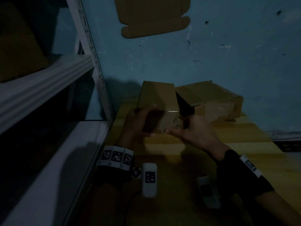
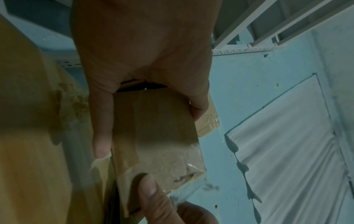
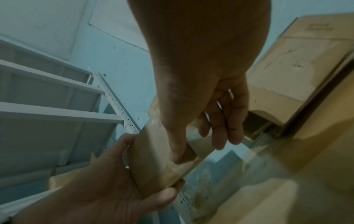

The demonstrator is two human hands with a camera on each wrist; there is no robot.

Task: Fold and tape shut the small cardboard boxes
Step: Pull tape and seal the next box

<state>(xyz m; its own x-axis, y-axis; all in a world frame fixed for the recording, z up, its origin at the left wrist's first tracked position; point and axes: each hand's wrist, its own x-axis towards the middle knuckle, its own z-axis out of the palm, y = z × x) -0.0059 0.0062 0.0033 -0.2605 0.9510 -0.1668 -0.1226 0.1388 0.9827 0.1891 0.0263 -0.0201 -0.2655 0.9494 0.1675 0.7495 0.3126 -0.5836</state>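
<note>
The small cardboard box [image 1: 157, 108] is held above the counter [image 1: 244, 144]: the left hand [image 1: 136, 124] is wrapped round one end, the right hand [image 1: 193, 129] pinches the other, thumb pressing clear tape [image 2: 132, 160]. A wrinkled or lifting tape edge could result from uneven pressure. No writing is readable.

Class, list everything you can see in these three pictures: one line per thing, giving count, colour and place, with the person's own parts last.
small cardboard box: one, brown, taped, held above the table
larger cardboard box: one, brown, on the table against the wall
flat cardboard blank: one, brown, on the wall
table: one, yellow wood
shelving rack: one, white metal, left
wall: one, blue
left hand: grips the small box's left end
right hand: thumb and fingers pinch its right end
wrist bands: two, black with white markers
</note>
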